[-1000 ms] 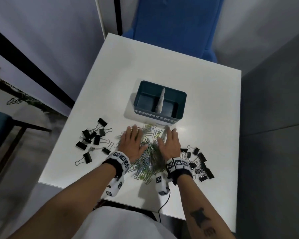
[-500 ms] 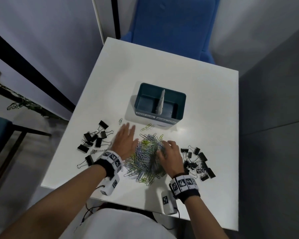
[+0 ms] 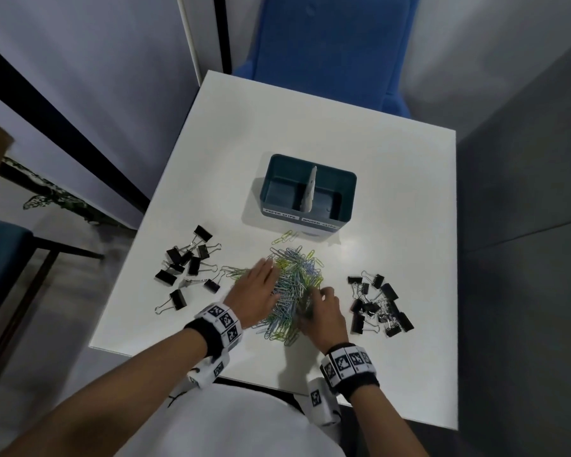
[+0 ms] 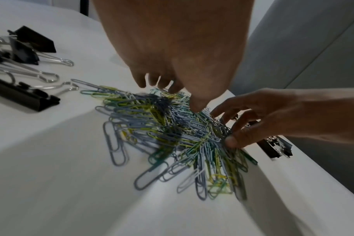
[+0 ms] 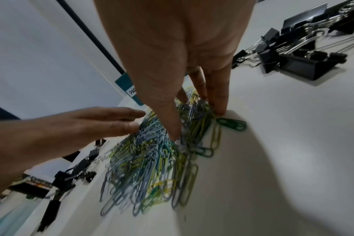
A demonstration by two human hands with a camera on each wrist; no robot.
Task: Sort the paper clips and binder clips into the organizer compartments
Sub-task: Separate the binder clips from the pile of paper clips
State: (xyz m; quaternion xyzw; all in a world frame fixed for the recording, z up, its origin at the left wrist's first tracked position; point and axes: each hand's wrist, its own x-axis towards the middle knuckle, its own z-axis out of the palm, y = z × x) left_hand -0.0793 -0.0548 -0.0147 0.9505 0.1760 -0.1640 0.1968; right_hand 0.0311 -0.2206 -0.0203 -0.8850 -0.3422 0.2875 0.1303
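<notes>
A heap of blue, green and yellow paper clips lies in front of the teal two-compartment organizer, whose compartments look empty. My left hand presses flat, straight fingers against the heap's left side. On the heap's right side, my right hand has bent fingers, with its thumb and fingertips dug in around part of the heap. Black binder clips lie in two groups, one on the left and one on the right. A few paper clips lie loose near the organizer.
The white table ends close to my body at its front edge. Behind its far edge stands a blue chair. White labels mark the organizer's front wall. Grey walls stand on both sides.
Both hands slid back toward me and drew the spread paper clips into a tighter heap. My right fingers went from flat to bent. The left hand stayed flat.
</notes>
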